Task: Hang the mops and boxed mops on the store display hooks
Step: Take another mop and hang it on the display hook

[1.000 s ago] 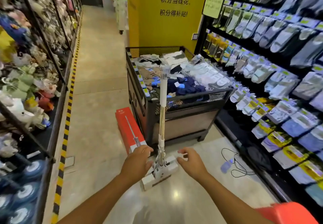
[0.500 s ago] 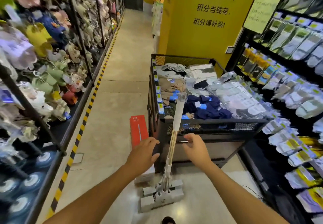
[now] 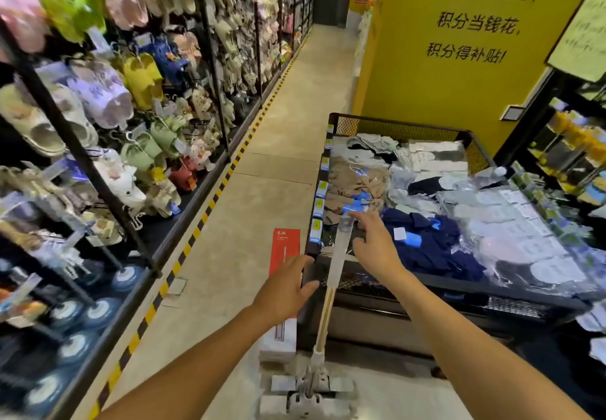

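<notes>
A white mop stands upright on the floor, its flat head at the bottom and its handle leaning against the black wire bin. My right hand is raised beside the top of the handle, fingers loosely spread, the fingertips at the handle's end. My left hand hovers left of the handle, fingers relaxed, holding nothing. A red and white boxed mop lies on the floor beside the bin, partly hidden by my left hand.
The bin holds packed socks. Racks of slippers line the left side behind a yellow-black floor stripe. Sock shelves stand on the right. A yellow wall rises behind the bin. The aisle floor runs ahead.
Both hands rose from the mop head up along the handle; the right hand now reaches the handle's top. The view tilted up and shifted left.
</notes>
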`<state>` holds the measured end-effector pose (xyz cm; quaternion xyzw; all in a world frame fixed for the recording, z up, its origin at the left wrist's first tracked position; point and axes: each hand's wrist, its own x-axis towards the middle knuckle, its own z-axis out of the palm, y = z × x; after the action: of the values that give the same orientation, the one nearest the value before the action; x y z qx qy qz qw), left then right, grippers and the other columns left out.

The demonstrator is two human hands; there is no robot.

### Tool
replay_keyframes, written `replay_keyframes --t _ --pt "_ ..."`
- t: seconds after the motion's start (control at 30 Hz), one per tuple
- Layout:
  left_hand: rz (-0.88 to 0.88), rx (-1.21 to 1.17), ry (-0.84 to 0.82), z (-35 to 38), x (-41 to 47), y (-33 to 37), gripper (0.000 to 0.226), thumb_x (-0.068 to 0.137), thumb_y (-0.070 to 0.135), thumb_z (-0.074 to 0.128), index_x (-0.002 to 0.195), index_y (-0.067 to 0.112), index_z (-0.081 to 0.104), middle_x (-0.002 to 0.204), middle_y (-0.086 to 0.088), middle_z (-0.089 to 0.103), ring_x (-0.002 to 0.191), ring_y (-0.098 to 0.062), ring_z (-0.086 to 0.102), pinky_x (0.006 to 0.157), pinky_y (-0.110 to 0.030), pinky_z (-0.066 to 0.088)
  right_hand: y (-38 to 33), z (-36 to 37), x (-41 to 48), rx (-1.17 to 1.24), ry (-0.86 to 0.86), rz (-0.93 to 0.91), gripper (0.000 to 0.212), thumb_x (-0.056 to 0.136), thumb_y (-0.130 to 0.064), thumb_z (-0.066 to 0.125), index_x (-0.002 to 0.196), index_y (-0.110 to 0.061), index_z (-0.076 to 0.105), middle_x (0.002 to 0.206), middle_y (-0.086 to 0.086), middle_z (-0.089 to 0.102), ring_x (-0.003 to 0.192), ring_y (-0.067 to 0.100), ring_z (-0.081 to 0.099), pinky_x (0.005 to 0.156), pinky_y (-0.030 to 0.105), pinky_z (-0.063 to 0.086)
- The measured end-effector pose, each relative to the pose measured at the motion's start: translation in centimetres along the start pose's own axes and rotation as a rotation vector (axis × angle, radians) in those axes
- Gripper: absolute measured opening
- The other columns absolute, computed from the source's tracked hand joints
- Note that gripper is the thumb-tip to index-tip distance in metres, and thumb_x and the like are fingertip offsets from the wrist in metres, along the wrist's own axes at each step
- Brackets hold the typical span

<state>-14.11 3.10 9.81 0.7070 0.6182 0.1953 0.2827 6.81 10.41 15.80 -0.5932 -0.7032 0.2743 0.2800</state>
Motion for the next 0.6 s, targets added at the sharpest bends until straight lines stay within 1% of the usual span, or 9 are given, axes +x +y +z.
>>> replay_keyframes --t 0.1,0.17,0.23,0.3,0.33,0.37,0.47,0.53,0.6 --pt "-0.031 -0.094 0.007 0.8 1.0 1.2 0.053 0.101 0.042 0.063 0.149 0.027 0.045 0.151 0.001 0.052 0.134 -0.018 0.055 0.11 -0.036 0.048 0.7 -0.7 0.4 0.049 -0.028 -0.045 0.051 0.094 0.001 0.052 0.14 -0.022 0.058 0.141 0.002 0.053 0.133 0.019 0.05 0.102 0.029 0.044" --pt "-0.042 -0.168 0.005 1.3 1.5 2.1 0.054 0.101 0.04 0.065 0.149 0.027 0.046 0.15 0.003 0.052 0.136 -0.016 0.053 0.112 -0.034 0.045 1.0 -1.0 0.2 0.086 -0.026 -0.088 0.051 0.091 0.005 0.051 0.132 -0.021 0.064 0.132 -0.001 0.057 0.124 0.016 0.055 0.1 0.031 0.048" --pt "-0.035 -0.236 -0.008 2.0 2.0 2.7 0.052 0.099 0.042 0.067 0.146 0.033 0.048 0.148 0.008 0.054 0.137 -0.013 0.054 0.112 -0.032 0.045 1.4 -1.2 -0.6 0.142 -0.028 -0.134 0.054 0.087 0.01 0.05 0.125 -0.022 0.069 0.125 -0.007 0.061 0.116 0.011 0.059 0.099 0.035 0.053" --pt "-0.03 -0.306 -0.034 2.7 2.2 2.9 0.051 0.095 0.052 0.066 0.142 0.041 0.049 0.144 0.013 0.058 0.133 -0.007 0.057 0.112 -0.039 0.049 2.1 -1.3 -1.7 0.214 -0.057 -0.156 0.055 0.088 0.013 0.048 0.12 -0.024 0.072 0.124 -0.008 0.064 0.116 0.008 0.061 0.098 0.032 0.054" --pt "-0.028 -0.337 -0.047 3.1 2.2 2.9 0.048 0.096 0.052 0.065 0.14 0.043 0.05 0.141 0.014 0.061 0.129 -0.005 0.06 0.109 -0.041 0.052 2.5 -1.4 -2.3 0.263 -0.083 -0.154 0.056 0.089 0.013 0.047 0.12 -0.025 0.073 0.124 -0.008 0.065 0.117 0.008 0.062 0.098 0.031 0.054" --pt "-0.024 -0.362 -0.054 3.3 1.9 3.1 0.043 0.098 0.048 0.064 0.139 0.042 0.052 0.136 0.013 0.065 0.125 -0.003 0.062 0.107 -0.041 0.054 2.8 -1.4 -3.0 0.321 -0.117 -0.14 0.057 0.09 0.015 0.046 0.122 -0.025 0.073 0.125 -0.007 0.066 0.117 0.01 0.064 0.098 0.029 0.054" --pt "-0.028 -0.437 -0.051 4.0 0.4 3.3 0.035 0.104 0.033 0.061 0.138 0.035 0.055 0.131 0.013 0.069 0.12 0.0 0.065 0.105 -0.036 0.055 4.2 -1.1 -5.1 0.466 -0.205 -0.081 0.069 0.089 0.02 0.044 0.135 -0.027 0.064 0.126 -0.001 0.066 0.107 0.015 0.069 0.092 0.028 0.057" --pt "-0.026 -0.454 -0.054 4.0 -0.7 3.1 0.033 0.105 0.031 0.061 0.138 0.033 0.056 0.124 0.012 0.072 0.115 -0.002 0.068 0.101 -0.034 0.056 5.8 0.1 -6.8 0.499 -0.235 -0.026 0.074 0.088 0.02 0.045 0.142 -0.029 0.056 0.126 0.004 0.063 0.1 0.02 0.069 0.09 0.035 0.059" --pt "-0.036 -0.454 -0.05 3.8 -1.9 3.0 0.032 0.105 0.025 0.061 0.137 0.031 0.057 0.122 0.013 0.074 0.115 -0.001 0.068 0.1 -0.026 0.054 7.7 2.0 -8.4 0.437 -0.308 0.022 0.071 0.088 0.014 0.048 0.144 -0.03 0.052 0.131 0.006 0.06 0.099 0.018 0.069 0.091 0.042 0.059"
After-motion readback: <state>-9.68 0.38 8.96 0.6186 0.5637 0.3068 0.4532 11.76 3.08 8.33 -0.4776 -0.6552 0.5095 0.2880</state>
